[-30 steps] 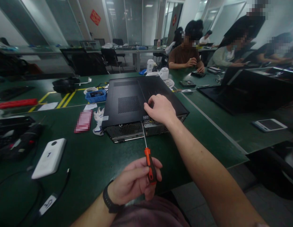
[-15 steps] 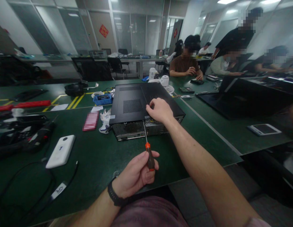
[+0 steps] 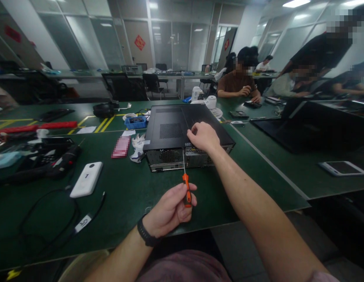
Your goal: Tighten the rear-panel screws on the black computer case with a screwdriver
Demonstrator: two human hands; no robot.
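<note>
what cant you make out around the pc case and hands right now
In the head view:
- Tip of the screwdriver: too small at the dark edge of the black case.
- Most of the case's inside: hidden by its cover.
- Some fingertips of the right hand: behind the hand itself.
- Contents of the blue box: too small.

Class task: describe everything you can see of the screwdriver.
The screwdriver has an orange and dark handle, plastic or rubber by its look, and a slim, metallic-looking shaft. The left hand grips the handle in its fingers. The shaft points away from the person, reaching the near face of the black case; its tip is too small to make out.
</note>
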